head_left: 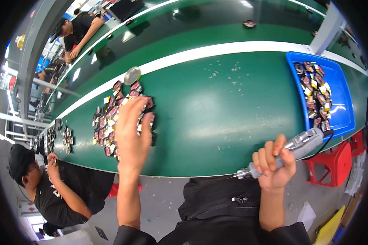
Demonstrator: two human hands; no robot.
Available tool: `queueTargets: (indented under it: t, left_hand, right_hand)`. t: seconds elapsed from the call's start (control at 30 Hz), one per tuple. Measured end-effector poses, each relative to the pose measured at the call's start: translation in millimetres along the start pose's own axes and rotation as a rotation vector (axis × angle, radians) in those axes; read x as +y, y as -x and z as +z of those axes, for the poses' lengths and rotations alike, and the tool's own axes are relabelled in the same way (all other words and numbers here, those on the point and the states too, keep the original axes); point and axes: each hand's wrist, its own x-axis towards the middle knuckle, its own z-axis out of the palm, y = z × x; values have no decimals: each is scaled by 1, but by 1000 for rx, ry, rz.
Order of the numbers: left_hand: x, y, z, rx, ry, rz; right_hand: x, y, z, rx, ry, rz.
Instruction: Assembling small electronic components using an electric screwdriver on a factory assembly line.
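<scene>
My left hand [131,132] reaches over a heap of small parts [106,126] on the left of the green bench. Its fingers are stretched out and its thumb stands apart, with a few parts right beside the thumb; the fingers hide some of the heap. The parts are black and pinkish, with white and yellow patches. My right hand [274,165] is closed round a grey rotary tool [300,147] at the bench's front edge. The tool's thin bit points left, and a black cord leaves its other end.
A blue tray [342,98] with similar parts stands at the right. A round metal lid or dish [132,76] lies behind the heap. Pale scraps [233,83] dot the green bench [184,122]. Red stools [335,165] stand below. A co-worker [57,188] sits at my left.
</scene>
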Motion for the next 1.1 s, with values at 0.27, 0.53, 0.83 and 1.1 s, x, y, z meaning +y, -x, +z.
queueTargets:
  t: [0.27, 0.53, 0.83, 1.1]
  left_hand:
    - [31, -71, 99, -186, 113, 183]
    - [28, -101, 123, -207, -30, 282]
    - [41, -94, 106, -214, -69, 271]
    - [85, 15, 43, -232, 623, -51]
  right_hand:
    - [-4, 0, -3, -15, -25, 17]
    - [-7, 2, -8, -39, -52, 44]
    - [-5, 3, -4, -19, -4, 64]
    - [-9, 2, -5, 15, -31, -12]
